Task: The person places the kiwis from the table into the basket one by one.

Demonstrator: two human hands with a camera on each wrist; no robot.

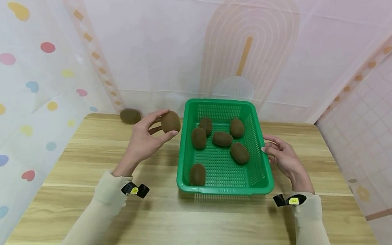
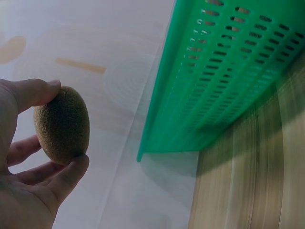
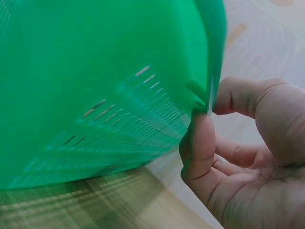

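Between thumb and fingertips my left hand pinches a brown, fuzzy kiwi, held just left of the basket's rim. The left wrist view shows that kiwi with the thumb on one end and fingers at the other. A green plastic basket with slotted walls contains several kiwis, one of them at its near left corner. At the basket's right side, my right hand grips the rim, thumb on one face and curled fingers under the edge in the right wrist view.
Another kiwi lies at the table's back left, against the patterned backdrop. The wood-grain table runs under the basket, with printed cloth walls on the left, back and right.
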